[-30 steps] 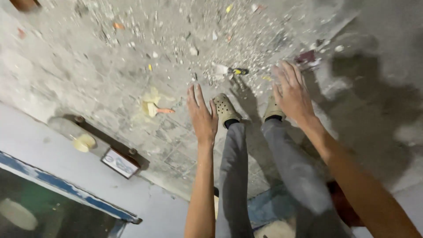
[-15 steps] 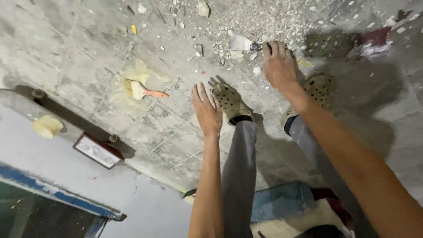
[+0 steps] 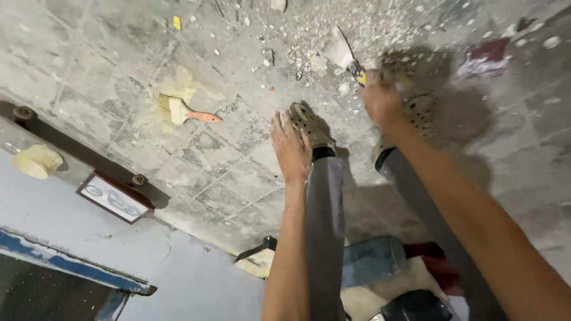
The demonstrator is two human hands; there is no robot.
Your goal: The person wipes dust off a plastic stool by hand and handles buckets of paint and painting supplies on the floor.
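The fingers of the right hand point(image 3: 380, 98) are wrapped around the handle of a putty knife point(image 3: 345, 54), whose pale blade is pointed away from the beige clog point(image 3: 306, 123), into the rubble point(image 3: 333, 24) beyond it. The left hand point(image 3: 289, 150) is held flat with fingers loosely spread, empty, just beside that clog. An orange-handled brush point(image 3: 185, 111) is seen well apart from the clog.

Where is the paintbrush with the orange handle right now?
In the head view the paintbrush lies on the concrete floor at upper left, on a yellowish stain, well left of the open left hand and the nearer shoe.
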